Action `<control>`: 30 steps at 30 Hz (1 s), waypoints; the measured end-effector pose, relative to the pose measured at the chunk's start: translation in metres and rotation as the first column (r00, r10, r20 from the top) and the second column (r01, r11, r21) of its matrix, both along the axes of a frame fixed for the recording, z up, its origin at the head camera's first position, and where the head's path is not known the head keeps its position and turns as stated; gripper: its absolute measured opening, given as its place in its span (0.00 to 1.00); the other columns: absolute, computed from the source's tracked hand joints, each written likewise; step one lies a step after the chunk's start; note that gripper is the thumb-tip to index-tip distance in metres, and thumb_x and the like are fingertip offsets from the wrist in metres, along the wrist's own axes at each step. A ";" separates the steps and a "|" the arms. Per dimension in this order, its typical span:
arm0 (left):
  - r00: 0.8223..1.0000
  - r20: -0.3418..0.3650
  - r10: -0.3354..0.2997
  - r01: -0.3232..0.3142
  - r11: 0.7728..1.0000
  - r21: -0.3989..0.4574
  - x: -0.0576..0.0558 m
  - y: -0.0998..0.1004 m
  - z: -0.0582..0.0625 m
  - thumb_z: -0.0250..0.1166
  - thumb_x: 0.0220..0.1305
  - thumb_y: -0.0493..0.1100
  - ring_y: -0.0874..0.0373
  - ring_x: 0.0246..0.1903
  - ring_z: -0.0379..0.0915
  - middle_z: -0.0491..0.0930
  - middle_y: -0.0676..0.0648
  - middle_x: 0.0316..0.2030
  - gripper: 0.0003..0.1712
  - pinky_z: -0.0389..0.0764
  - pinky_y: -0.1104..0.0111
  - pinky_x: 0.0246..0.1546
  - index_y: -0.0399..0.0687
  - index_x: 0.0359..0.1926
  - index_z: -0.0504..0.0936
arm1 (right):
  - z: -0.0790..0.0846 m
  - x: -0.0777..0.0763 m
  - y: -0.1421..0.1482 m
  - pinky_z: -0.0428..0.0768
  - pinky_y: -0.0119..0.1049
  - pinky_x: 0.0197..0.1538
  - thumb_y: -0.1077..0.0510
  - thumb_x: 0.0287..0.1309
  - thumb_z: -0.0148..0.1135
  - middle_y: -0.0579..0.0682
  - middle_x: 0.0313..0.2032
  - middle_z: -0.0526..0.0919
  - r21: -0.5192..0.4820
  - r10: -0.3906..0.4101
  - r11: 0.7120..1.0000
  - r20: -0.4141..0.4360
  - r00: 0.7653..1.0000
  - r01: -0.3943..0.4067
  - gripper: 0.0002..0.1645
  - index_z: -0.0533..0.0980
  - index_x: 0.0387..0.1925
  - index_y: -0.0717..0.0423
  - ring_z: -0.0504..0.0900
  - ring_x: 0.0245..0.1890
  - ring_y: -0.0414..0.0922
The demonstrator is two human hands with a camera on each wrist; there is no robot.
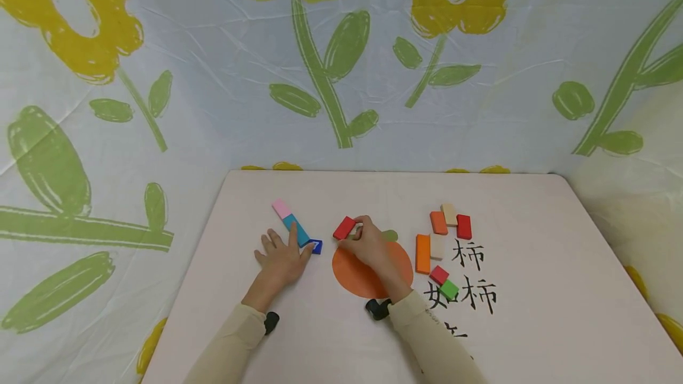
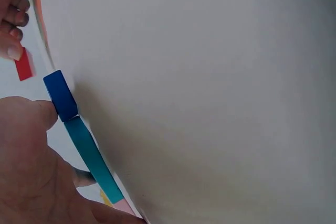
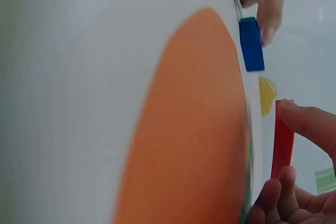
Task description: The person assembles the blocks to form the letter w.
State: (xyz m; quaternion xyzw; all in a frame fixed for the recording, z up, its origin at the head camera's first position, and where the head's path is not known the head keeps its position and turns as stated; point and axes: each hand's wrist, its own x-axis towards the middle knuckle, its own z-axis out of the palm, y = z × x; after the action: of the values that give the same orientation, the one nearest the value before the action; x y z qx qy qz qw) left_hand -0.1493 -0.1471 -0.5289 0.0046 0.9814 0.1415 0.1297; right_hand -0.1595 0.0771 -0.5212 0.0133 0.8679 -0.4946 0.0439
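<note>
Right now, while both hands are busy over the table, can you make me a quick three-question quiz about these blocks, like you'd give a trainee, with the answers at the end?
1. Multiple choice: which block does the right hand hold?
A) an orange block
B) a red block
C) a plain wooden block

2. True or false: in the row, the teal block lies between the pink block and the dark blue block.

3. Short answer: which hand is nearer the green block?

Key: 1. B; 2. True; 3. The right hand.
</note>
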 end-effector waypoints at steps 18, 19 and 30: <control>1.000 -0.005 0.006 -0.006 1.000 -0.013 0.000 0.000 0.000 0.47 0.73 0.68 0.16 0.68 0.33 0.39 0.15 0.70 0.48 0.43 0.23 0.58 0.44 0.80 0.44 | -0.005 -0.002 -0.029 0.69 0.42 0.34 0.49 0.48 0.80 0.46 0.26 0.74 0.182 -0.006 0.983 0.031 1.000 0.001 0.40 0.69 0.56 0.61 0.73 0.27 0.44; 1.000 -0.004 0.006 -0.006 1.000 -0.018 0.000 0.000 0.000 0.47 0.73 0.68 0.16 0.68 0.33 0.40 0.15 0.70 0.49 0.43 0.23 0.58 0.44 0.80 0.44 | -0.006 -0.002 -0.029 0.69 0.43 0.36 0.48 0.48 0.80 0.46 0.25 0.74 0.201 -0.002 0.980 0.027 1.000 -0.004 0.40 0.70 0.56 0.61 0.73 0.27 0.44; 1.000 -0.003 0.007 -0.007 1.000 -0.022 0.000 0.001 0.000 0.48 0.72 0.68 0.17 0.68 0.33 0.40 0.16 0.70 0.49 0.43 0.23 0.58 0.44 0.80 0.45 | -0.007 -0.002 -0.030 0.67 0.48 0.44 0.46 0.48 0.79 0.43 0.24 0.74 0.307 0.039 0.951 -0.013 0.999 -0.033 0.39 0.72 0.55 0.60 0.73 0.28 0.41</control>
State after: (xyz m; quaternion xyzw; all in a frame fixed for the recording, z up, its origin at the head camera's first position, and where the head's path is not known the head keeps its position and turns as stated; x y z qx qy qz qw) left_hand -0.1491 -0.1457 -0.5290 -0.0002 0.9831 0.1310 0.1279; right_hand -0.1618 0.0472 -0.5283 -0.0006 0.9347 -0.3530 0.0421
